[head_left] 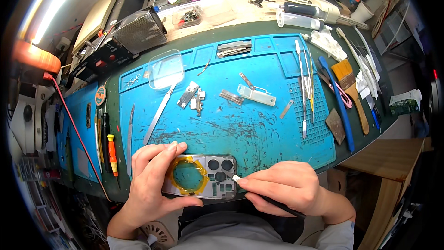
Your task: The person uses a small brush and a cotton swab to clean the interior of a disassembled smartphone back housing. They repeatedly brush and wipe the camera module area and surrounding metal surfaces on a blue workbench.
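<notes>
My left hand (150,180) grips the left end of a phone back housing (226,194), thumb along its near edge and fingers over its far edge. The housing lies at the mat's near edge. Amber tape (173,176) rings a large round opening in it, and dark round camera openings (213,164) sit at its right end. Pinched in my right hand (286,187) is a slim black-handled tool (282,207) with a white collar and thin tip. Its tip is at the camera openings; whether it touches cannot be made out.
Small metal parts (188,95) and a clear plastic piece (256,95) lie on the blue repair mat (222,134). Tweezers (159,113) lean on a clear box (166,69). An orange-yellow screwdriver (112,153) lies left; a brush (354,92) and blue-handled tool (340,106) lie right.
</notes>
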Action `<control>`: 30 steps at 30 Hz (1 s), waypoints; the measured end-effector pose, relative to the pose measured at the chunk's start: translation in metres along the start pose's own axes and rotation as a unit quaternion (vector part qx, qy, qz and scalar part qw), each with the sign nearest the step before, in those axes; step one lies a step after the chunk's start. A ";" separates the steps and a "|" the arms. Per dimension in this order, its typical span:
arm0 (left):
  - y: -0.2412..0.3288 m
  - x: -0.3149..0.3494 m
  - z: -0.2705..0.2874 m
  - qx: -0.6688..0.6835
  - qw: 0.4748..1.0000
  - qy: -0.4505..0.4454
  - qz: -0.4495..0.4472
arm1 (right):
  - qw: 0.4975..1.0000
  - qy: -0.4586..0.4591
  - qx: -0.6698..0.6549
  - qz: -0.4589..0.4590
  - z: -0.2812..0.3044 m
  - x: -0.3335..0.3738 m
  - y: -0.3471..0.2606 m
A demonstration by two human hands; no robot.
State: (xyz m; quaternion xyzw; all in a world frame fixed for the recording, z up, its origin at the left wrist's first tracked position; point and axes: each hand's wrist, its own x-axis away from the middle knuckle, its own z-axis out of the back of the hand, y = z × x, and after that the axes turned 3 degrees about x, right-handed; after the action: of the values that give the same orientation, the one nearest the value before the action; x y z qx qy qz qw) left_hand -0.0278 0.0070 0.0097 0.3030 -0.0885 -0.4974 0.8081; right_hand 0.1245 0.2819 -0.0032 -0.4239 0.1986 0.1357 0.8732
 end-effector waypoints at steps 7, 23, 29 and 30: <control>-0.003 0.002 -0.001 -0.023 1.000 0.006 -0.019 | 0.997 0.059 -0.029 -0.029 0.002 0.012 0.002; 0.031 0.020 -0.033 -0.094 0.949 0.165 -0.253 | 0.935 -0.033 -0.332 -0.118 0.011 0.029 -0.023; 0.025 0.024 -0.023 -0.023 0.959 0.057 -0.277 | 0.999 0.026 0.003 -0.029 0.010 0.006 -0.008; 0.026 0.025 -0.023 -0.020 0.956 0.044 -0.288 | 0.999 0.021 0.012 -0.031 0.008 0.004 -0.006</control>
State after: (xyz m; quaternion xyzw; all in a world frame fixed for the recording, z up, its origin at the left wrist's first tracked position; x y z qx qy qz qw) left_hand 0.0140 0.0032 0.0026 0.3211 0.0480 -0.6968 0.6396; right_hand 0.1325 0.2850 0.0030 -0.4223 0.2048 0.0976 0.8776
